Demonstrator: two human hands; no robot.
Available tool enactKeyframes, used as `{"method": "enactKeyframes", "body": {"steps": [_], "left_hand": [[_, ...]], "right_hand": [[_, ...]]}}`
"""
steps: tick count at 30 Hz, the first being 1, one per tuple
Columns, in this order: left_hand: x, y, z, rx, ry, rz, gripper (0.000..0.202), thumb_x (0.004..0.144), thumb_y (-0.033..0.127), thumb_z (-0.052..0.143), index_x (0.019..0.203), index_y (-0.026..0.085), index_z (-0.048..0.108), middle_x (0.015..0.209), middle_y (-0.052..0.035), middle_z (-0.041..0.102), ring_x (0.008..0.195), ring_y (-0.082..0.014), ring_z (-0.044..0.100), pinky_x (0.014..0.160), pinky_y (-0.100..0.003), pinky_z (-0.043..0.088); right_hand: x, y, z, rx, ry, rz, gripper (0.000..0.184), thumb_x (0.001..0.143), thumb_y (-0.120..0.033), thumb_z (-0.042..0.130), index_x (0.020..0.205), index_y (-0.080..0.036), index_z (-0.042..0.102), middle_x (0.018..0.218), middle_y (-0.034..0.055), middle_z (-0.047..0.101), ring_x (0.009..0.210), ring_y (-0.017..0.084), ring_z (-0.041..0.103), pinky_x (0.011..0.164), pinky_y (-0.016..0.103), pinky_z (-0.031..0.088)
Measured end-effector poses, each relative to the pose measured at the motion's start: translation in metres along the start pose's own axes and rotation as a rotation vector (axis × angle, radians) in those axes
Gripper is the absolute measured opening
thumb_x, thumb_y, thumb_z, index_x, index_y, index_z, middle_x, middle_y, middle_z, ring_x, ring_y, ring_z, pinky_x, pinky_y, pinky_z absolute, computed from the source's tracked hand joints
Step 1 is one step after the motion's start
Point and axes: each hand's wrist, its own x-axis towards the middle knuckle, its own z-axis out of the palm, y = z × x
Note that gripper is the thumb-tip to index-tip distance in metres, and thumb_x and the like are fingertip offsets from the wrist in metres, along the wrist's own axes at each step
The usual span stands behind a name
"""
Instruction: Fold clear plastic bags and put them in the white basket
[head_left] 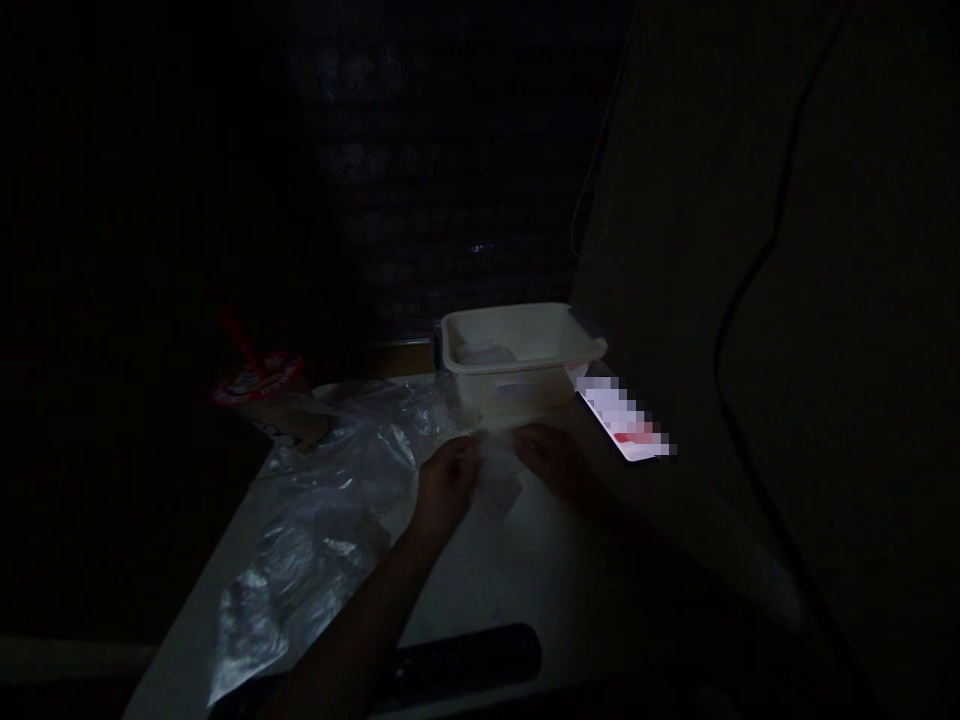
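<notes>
In the dim head view, my left hand point(448, 482) and my right hand point(551, 458) are over the middle of the table. Between them is a small, pale, translucent piece point(498, 478) that looks like a plastic bag, blurred in the dark. The fingers of my left hand are closed on its left edge. My right hand's fingertips touch its upper right side, their grip smeared by motion. Just beyond both hands stands a cream plastic bin point(517, 385), with some pale, clear items point(486, 352) inside.
Crumpled clear plastic point(322, 510) covers the table's left side. Behind it stands a lidded cup point(281, 405) with a red straw. A lit phone point(622, 418) leans or lies right of the bin. A long black object point(469, 660) lies along the near edge. A dark cable point(731, 300) hangs at right.
</notes>
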Motion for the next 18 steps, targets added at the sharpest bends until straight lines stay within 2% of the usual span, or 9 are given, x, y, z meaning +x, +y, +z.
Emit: {"method": "enactKeyframes", "body": {"steps": [3, 6, 8, 15, 18], "left_hand": [[0.002, -0.005, 0.003, -0.049, -0.031, -0.014, 0.028, 0.062, 0.018, 0.054, 0.090, 0.018, 0.056, 0.084, -0.0026, 0.063, 0.067, -0.0126, 0.058, 0.060, -0.023, 0.046], [0.004, -0.008, 0.003, -0.102, -0.048, -0.030, 0.025, 0.066, 0.021, 0.049, 0.089, 0.017, 0.057, 0.088, -0.0042, 0.063, 0.075, -0.0139, 0.058, 0.065, -0.024, 0.046], [0.006, -0.009, 0.001, -0.133, -0.051, -0.047, 0.023, 0.069, 0.025, 0.047, 0.086, 0.016, 0.059, 0.086, -0.0051, 0.063, 0.074, -0.0146, 0.058, 0.064, -0.024, 0.046], [0.010, -0.007, -0.005, -0.194, -0.028, -0.118, 0.016, 0.067, 0.027, 0.050, 0.069, 0.015, 0.060, 0.067, -0.0018, 0.062, 0.062, -0.0134, 0.056, 0.054, -0.023, 0.044], [0.010, -0.006, -0.005, -0.208, -0.020, -0.139, 0.015, 0.066, 0.028, 0.051, 0.064, 0.016, 0.058, 0.064, -0.0010, 0.060, 0.061, -0.0128, 0.055, 0.052, -0.022, 0.042]], "right_hand": [[0.009, 0.013, -0.002, 0.178, -0.006, 0.108, 0.022, 0.070, -0.033, 0.042, 0.057, -0.018, 0.051, 0.055, -0.0004, 0.053, 0.053, 0.011, 0.047, 0.053, 0.022, 0.036], [0.012, 0.022, -0.005, 0.284, -0.034, 0.138, 0.031, 0.070, -0.035, 0.039, 0.044, -0.018, 0.040, 0.042, -0.0036, 0.041, 0.043, 0.008, 0.039, 0.047, 0.021, 0.032], [0.012, 0.026, -0.005, 0.336, 0.004, 0.150, 0.035, 0.071, -0.036, 0.038, 0.041, -0.018, 0.036, 0.040, -0.0040, 0.037, 0.042, 0.007, 0.037, 0.046, 0.021, 0.031], [0.016, 0.038, 0.002, 0.568, 0.037, 0.308, 0.037, 0.066, -0.050, 0.041, 0.047, -0.018, 0.045, 0.041, -0.0025, 0.042, 0.038, 0.008, 0.037, 0.039, 0.022, 0.028], [0.016, 0.037, 0.001, 0.619, 0.078, 0.362, 0.042, 0.065, -0.054, 0.040, 0.044, -0.018, 0.045, 0.039, -0.0016, 0.041, 0.037, 0.008, 0.036, 0.037, 0.022, 0.027]]}}
